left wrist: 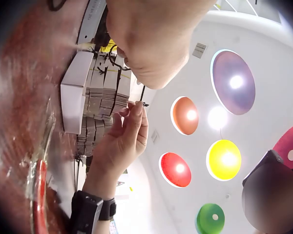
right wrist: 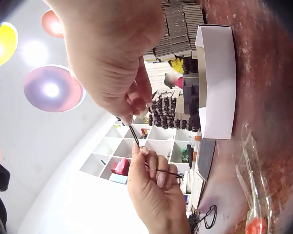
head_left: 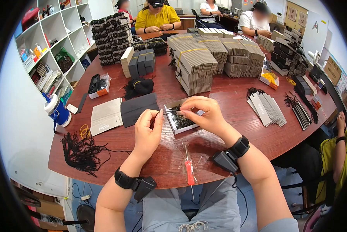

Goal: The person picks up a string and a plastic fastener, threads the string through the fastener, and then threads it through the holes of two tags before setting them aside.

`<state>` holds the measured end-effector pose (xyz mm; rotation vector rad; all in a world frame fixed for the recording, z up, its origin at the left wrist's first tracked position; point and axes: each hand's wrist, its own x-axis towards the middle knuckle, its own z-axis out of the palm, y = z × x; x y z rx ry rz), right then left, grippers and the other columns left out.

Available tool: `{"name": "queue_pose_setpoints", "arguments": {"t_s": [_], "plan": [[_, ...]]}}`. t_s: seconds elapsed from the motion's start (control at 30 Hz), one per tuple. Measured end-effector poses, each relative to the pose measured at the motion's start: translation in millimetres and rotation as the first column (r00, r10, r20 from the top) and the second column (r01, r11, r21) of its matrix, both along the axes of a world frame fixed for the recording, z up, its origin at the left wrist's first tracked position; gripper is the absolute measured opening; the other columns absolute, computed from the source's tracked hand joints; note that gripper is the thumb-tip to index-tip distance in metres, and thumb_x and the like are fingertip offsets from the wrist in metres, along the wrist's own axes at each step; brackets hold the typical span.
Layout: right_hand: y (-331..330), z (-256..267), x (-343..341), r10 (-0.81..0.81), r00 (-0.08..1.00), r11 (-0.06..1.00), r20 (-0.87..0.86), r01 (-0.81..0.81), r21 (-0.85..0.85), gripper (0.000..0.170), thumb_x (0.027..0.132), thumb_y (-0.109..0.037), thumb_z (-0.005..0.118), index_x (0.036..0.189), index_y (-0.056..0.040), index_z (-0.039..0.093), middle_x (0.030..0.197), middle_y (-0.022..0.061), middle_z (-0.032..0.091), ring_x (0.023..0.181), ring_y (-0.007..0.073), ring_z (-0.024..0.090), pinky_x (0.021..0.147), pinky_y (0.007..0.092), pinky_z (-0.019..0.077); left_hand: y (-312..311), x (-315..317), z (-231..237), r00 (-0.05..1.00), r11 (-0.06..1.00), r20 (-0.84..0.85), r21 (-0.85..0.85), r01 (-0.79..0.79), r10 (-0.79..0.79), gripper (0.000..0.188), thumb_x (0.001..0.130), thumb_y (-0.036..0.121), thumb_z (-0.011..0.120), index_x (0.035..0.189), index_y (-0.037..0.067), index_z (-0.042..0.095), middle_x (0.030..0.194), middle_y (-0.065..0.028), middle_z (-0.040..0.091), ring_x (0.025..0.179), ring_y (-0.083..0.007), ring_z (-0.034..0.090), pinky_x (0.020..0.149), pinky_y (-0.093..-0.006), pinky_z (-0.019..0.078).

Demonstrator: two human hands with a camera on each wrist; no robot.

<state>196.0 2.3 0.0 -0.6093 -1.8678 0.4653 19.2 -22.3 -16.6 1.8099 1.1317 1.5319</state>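
A short black cord [right wrist: 133, 134] is stretched between the two hands, over a white box [head_left: 176, 130] of small black pieces. My left hand [head_left: 147, 129] pinches one end between thumb and fingertips; my right hand [head_left: 204, 113] pinches the other. In the left wrist view, the right hand [left wrist: 122, 141] has a dark tip of cord at its fingertips. From the left hand [right wrist: 154, 190] in the right wrist view, more cord trails past the fingers. A bundle of black cords [head_left: 80, 154] lies on the table at the left.
A red-handled tool [head_left: 189, 172] lies near the front edge. Beyond the box stand tall stacks of grey cards [head_left: 192, 58]. Grey tags [head_left: 267, 108] lie to the right, and dark sheets [head_left: 139, 109] to the left. A blue and white jug [head_left: 58, 110] stands far left; people sit around the table.
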Motion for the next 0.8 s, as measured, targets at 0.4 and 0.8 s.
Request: {"name": "queue_pose_setpoints", "arguments": {"t_s": [0.4, 0.8], "plan": [[1, -2, 0, 0.067, 0.994, 0.974, -0.089, -0.084, -0.209, 0.009, 0.073, -0.003, 0.058, 0.082, 0.0010, 0.060, 0.075, 0.0062, 0.059, 0.061, 0.0078, 0.055, 0.054, 0.0192, 0.0438, 0, -3, 8, 0.909, 0.917, 0.350, -0.239, 0.320, -0.226, 0.021, 0.088, 0.017, 0.039, 0.070, 0.007, 0.044, 0.052, 0.0032, 0.039, 0.041, -0.0016, 0.030, 0.038, -0.0148, 0.0240], [7, -4, 6, 0.046, 0.993, 0.956, -0.105, -0.075, -0.284, 0.009, 0.078, -0.004, 0.054, 0.081, 0.0022, 0.059, 0.075, 0.0044, 0.058, 0.062, 0.0065, 0.053, 0.056, 0.0184, 0.0440, 4, -12, 14, 0.839, 0.964, 0.526, -0.123, 0.238, -0.140, 0.027, 0.089, 0.024, 0.036, 0.066, 0.010, 0.037, 0.061, 0.0007, 0.041, 0.047, -0.0026, 0.032, 0.040, -0.0152, 0.0246]]}}
